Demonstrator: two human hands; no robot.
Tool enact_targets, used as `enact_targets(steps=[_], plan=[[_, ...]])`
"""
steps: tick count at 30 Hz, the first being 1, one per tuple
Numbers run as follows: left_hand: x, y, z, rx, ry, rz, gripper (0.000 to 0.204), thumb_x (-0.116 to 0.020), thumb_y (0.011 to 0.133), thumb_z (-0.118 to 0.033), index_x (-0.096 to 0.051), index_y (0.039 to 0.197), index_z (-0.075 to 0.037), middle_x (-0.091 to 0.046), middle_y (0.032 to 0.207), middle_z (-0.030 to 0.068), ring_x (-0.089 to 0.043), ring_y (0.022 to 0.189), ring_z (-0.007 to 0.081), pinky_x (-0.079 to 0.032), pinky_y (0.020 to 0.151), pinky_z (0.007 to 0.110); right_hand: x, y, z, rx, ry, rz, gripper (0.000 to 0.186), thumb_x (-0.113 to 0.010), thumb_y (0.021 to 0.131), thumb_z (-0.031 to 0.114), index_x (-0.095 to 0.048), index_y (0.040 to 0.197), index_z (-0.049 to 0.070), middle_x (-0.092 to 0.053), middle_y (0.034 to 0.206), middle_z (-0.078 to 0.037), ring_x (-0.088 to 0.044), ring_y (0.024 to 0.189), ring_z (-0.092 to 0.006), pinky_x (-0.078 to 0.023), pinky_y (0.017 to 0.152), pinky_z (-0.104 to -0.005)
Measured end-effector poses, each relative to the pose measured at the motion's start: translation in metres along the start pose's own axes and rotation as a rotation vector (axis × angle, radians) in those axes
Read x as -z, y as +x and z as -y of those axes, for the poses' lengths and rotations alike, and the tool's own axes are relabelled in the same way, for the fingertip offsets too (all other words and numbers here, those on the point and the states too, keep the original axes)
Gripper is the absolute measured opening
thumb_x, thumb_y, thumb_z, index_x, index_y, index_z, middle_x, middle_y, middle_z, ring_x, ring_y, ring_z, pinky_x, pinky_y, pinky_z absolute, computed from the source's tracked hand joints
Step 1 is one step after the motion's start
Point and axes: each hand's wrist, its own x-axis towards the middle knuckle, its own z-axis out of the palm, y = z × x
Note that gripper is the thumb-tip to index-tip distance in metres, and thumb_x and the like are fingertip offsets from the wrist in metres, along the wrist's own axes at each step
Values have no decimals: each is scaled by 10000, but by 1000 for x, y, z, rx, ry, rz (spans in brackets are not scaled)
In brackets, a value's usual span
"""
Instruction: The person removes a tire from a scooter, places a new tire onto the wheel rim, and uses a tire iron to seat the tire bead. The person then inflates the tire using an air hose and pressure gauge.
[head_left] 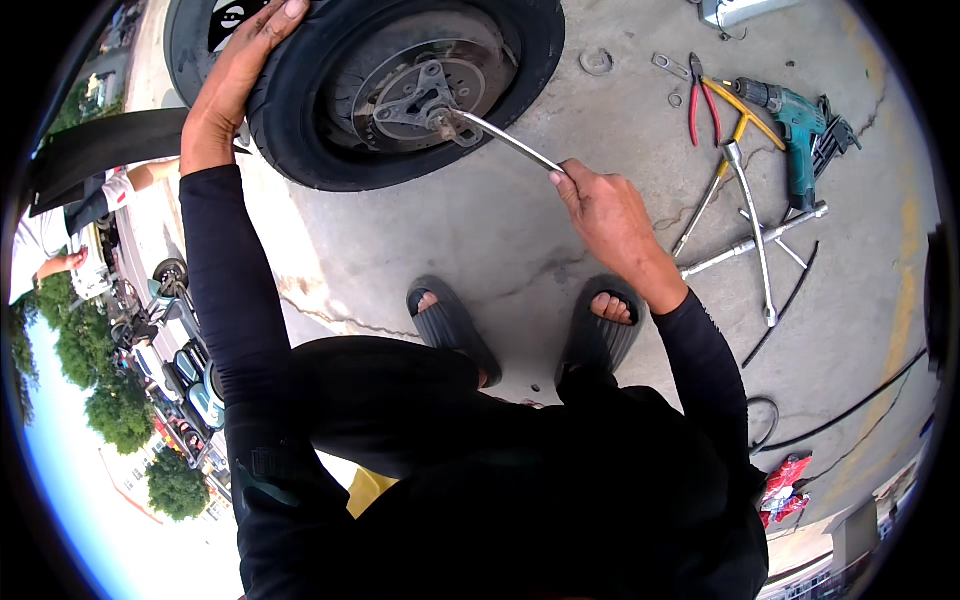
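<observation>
A wheel with a black tyre (285, 125) stands on the concrete in front of me, its brake disc (472, 78) and axle nut (447, 124) facing my way. My left hand (240, 75) lies along the upper left of the tyre, fingers stretched out. In my right hand (612, 215) is a long metal wrench (515, 144), gripped at its near end. The wrench's far end meets the axle nut; the exact fit there is too small to make out.
On the floor to the right lie red-handled pliers (694, 110), a teal drill (800, 135), a cross wrench (760, 240) and a black hose (785, 305). A metal ring (596, 62) is near the tyre. My sandalled feet (445, 315) stand below. Another person and parked motorbikes are at far left.
</observation>
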Motion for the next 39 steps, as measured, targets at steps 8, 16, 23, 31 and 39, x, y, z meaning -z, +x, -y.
enact_targets(steps=[8, 16, 23, 31, 39], plan=[[13, -2, 19, -87, 186, -50, 963, -631, 788, -714, -442, 1450, -41, -534, 1383, 185, -556, 1244, 286, -404, 1072, 311, 24, -24, -29, 93, -307, 74, 211, -548, 943, 165, -603, 1084, 18, -652, 762, -182, -656, 731, -387, -514, 613, -467], [-13, -20, -39, -98, 254, 28, 763, -647, 875, -530, -505, 1313, 79, -591, 1263, 188, -542, 1171, 232, -405, 1010, 315, 69, 77, 47, 513, -1310, 58, 129, -677, 789, 105, -715, 908, 138, -699, 784, -3, -708, 750, -191, -544, 599, -304], [-13, -20, -40, -131, 242, -7, 883, -669, 802, -628, -527, 1292, 92, -611, 1236, 212, -564, 1159, 257, -410, 1008, 321, 78, 124, 114, 605, -1489, 339, 163, -651, 828, 228, -782, 902, 166, -752, 973, -30, -713, 912, -218, -548, 674, -401], [-18, 13, 13, -163, 196, 32, 1194, -648, 638, -830, -406, 1455, 5, -488, 1397, 266, -541, 1250, 373, -420, 1069, 363, 32, 161, 107, 465, -1695, 405, 206, -762, 750, 152, -762, 954, 173, -735, 917, 20, -716, 861, -200, -561, 638, -328], [-14, -10, -27, -165, 172, 44, 1036, -691, 722, -694, -456, 1385, 67, -539, 1339, 246, -538, 1229, 307, -397, 1053, 354, 33, 101, 78, 309, -1328, 342, 184, -632, 858, 102, -711, 1023, 88, -724, 1008, -74, -699, 964, -244, -569, 749, -344]])
